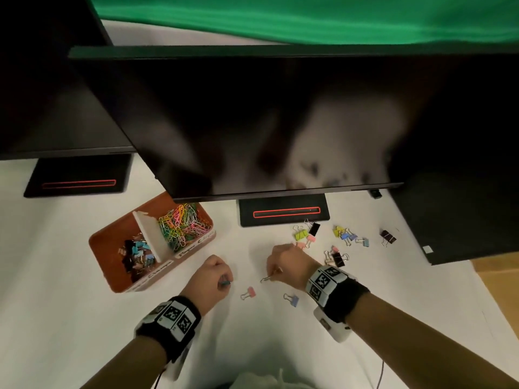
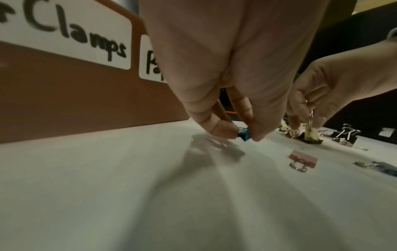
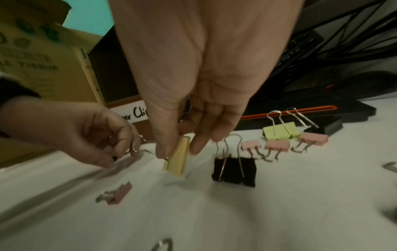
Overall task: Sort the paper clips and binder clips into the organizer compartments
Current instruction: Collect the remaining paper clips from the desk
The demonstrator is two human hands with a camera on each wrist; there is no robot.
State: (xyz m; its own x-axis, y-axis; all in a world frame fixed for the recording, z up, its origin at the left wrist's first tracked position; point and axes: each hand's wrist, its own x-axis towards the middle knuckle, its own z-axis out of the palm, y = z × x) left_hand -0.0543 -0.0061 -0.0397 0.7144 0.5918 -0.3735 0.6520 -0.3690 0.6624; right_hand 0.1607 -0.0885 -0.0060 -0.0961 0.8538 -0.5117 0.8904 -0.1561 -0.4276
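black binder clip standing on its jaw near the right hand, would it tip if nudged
Probably: the black binder clip stands upright on the white table with its wire handles raised, so it looks top-heavy. It seems small and stiff, likely sliding or toppling rather than bending.

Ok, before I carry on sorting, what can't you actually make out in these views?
- Head view: the clip in the right hand is hidden by the fingers; only its wire handle shows.
- Left wrist view: the organizer label beside "Clamps" is covered by the left hand.
- Head view: clips in the left compartment are too small to count.
- Right wrist view: clips at the bottom edge are cut off.
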